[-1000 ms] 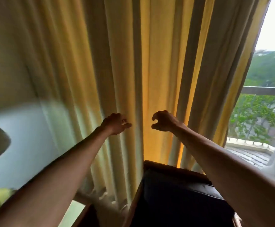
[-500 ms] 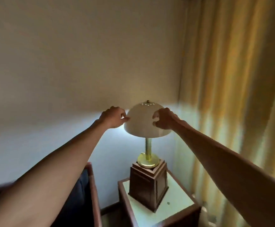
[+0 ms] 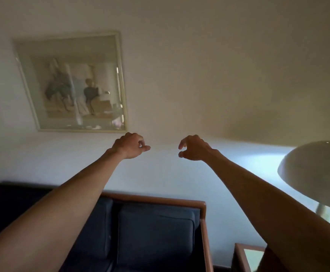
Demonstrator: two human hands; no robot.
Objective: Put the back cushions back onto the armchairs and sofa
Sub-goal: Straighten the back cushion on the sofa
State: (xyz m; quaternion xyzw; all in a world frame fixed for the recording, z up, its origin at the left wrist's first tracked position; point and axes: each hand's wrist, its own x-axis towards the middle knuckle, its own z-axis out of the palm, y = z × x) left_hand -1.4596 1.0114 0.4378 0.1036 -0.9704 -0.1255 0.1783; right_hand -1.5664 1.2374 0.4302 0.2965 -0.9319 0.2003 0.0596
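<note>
Left hand [image 3: 129,146] and right hand [image 3: 192,148] raised, apparently loosely curled, empty, above sofa [image 3: 154,232]

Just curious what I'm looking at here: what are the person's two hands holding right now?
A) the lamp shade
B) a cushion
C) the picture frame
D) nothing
D: the left hand and right hand hang in the air before the bare wall, fingers loosely curled, apart from the picture, the lamp and the sofa.
</note>
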